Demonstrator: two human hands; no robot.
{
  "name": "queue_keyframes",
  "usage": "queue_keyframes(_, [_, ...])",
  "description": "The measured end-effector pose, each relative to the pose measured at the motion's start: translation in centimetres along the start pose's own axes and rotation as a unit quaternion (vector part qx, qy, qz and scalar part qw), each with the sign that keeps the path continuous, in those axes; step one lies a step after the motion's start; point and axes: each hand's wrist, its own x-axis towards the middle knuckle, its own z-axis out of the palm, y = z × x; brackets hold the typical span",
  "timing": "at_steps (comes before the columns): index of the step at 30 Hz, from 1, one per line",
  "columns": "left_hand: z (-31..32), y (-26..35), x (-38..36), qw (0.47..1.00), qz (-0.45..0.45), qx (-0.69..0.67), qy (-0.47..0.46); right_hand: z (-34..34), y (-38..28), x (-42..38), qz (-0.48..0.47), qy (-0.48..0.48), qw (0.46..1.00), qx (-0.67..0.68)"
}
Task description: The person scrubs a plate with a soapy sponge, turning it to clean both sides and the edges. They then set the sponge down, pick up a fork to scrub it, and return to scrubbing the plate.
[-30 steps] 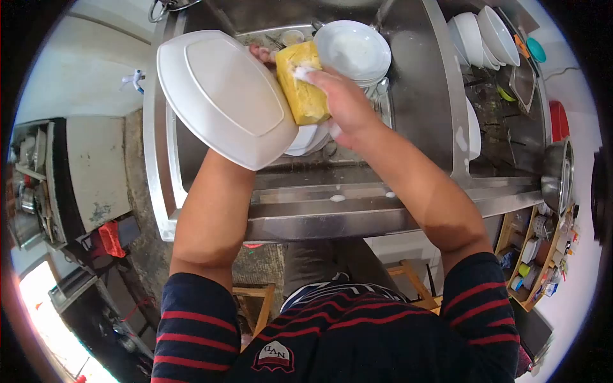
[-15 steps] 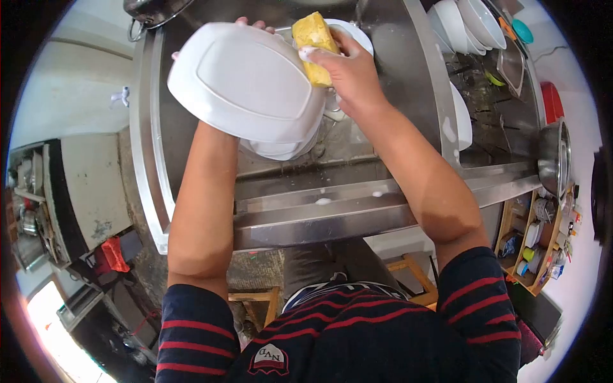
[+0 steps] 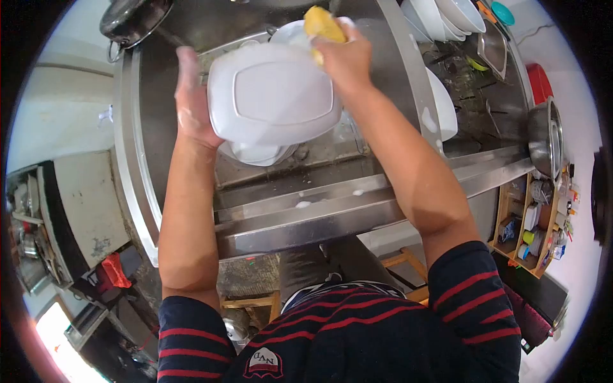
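A white rounded-rectangular dish [image 3: 284,92] is held over the sink with its underside facing me. My left hand [image 3: 195,105] supports its left side, thumb stretched outward and the other fingers hidden behind the dish. Above the dish's upper right corner, my right hand [image 3: 345,57] grips a yellow sponge [image 3: 322,25], slightly blurred. Behind the sponge, part of a round white plate [image 3: 288,32] shows in the sink. More white dishes [image 3: 255,155] lie in the basin below the held one.
The steel sink's front rim [image 3: 306,223] has foam spots. A dark pot [image 3: 134,22] stands at the upper left. White bowls [image 3: 440,19], a steel bowl [image 3: 544,140] and a red item [image 3: 539,83] are on the right. A wooden shelf [image 3: 527,223] holds small goods.
The dish has turned more level and shifted slightly right relative to my left hand, whose thumb now shows at its left side. My right hand has raised the sponge toward the top of the view.
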Motion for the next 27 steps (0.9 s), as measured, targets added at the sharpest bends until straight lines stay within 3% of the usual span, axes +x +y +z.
queue_keyframes(1, [-1.1,-0.4,0.2,1.000,-0.001,0.001,-0.004,0.2,0.7,0.2,-0.060,0.024,0.989,-0.133])
queue_keyframes(2, [-1.6,-0.8,0.1,0.991,-0.004,0.136,-0.004,0.2,0.6,-0.4,-0.125,0.058,0.969,-0.205])
queue_keyframes(3, [-2.1,-1.1,0.1,0.963,-0.006,0.269,-0.002,0.0,0.8,-0.1,-0.123,0.059,0.969,-0.205])
queue_keyframes(5, [-2.2,-1.6,0.9,0.974,-0.030,0.221,0.049,-0.3,0.9,0.5,-0.088,0.043,0.978,-0.186])
queue_keyframes(7, [-1.8,-1.9,1.1,0.977,0.013,0.183,0.110,-0.6,0.5,1.0,-0.091,0.050,0.980,-0.171])
queue_keyframes(9, [-3.1,-1.7,1.8,0.982,0.036,0.151,0.105,-1.0,-1.5,0.9,-0.093,0.055,0.982,-0.156])
queue_keyframes(11, [-1.9,-1.6,1.7,0.972,0.118,0.150,0.138,-1.7,-3.8,0.1,-0.204,0.045,0.957,-0.201])
queue_keyframes(13, [-1.9,-1.5,1.6,0.971,0.138,0.134,0.144,-1.3,-1.7,0.8,-0.215,0.060,0.943,-0.245])
queue_keyframes(15, [-1.7,-2.1,1.7,0.958,0.141,0.230,0.095,-0.7,-1.1,0.8,-0.218,0.026,0.931,-0.293])
queue_keyframes(17, [-1.2,-2.9,1.7,0.936,0.143,0.305,0.100,-0.3,-1.0,0.1,-0.187,0.014,0.947,-0.262])
queue_keyframes(19, [-1.1,-3.0,1.7,0.908,0.144,0.380,0.105,0.9,-1.3,-1.3,-0.240,-0.053,0.945,-0.215])
queue_keyframes(20, [-1.1,-2.9,1.6,0.894,0.145,0.410,0.108,1.7,-0.8,-1.9,-0.313,-0.066,0.927,-0.195])
queue_keyframes(21, [-1.2,-2.9,1.5,0.879,0.145,0.440,0.112,2.1,-1.7,-3.1,-0.312,-0.068,0.928,-0.193])
queue_keyframes(23, [-1.8,-3.4,1.7,0.894,0.177,0.399,0.100,2.2,-3.5,-4.7,-0.461,-0.151,0.863,-0.142])
queue_keyframes(25, [-2.4,-3.7,1.8,0.907,0.208,0.355,0.083,1.8,-4.2,-4.3,-0.468,-0.179,0.858,-0.118])
queue_keyframes(27, [-1.6,-3.3,1.3,0.815,0.204,0.535,0.091,1.0,-4.2,-3.5,-0.476,-0.207,0.850,-0.092])
